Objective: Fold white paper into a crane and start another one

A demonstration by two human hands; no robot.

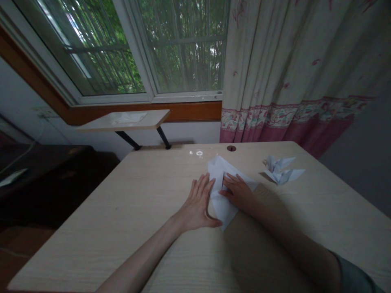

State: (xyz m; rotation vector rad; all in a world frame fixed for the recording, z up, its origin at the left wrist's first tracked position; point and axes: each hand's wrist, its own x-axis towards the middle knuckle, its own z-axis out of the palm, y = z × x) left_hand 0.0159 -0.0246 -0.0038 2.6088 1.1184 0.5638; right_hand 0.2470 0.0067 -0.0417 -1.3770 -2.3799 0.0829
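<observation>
A partly folded sheet of white paper lies on the pale wooden desk, with corners pointing up, down and to the right. At its left edge rests my left hand, its thumb spread away from the fingers and touching near the lower corner. My right hand lies over the paper's right half, fingers spread, with the fingertips on a fold near the middle. Some of the paper is hidden beneath that hand.
Folded white paper figures stand at the right of the desk. A small raised shelf at the back left carries white paper. A round cable hole sits near the back edge, below the curtain.
</observation>
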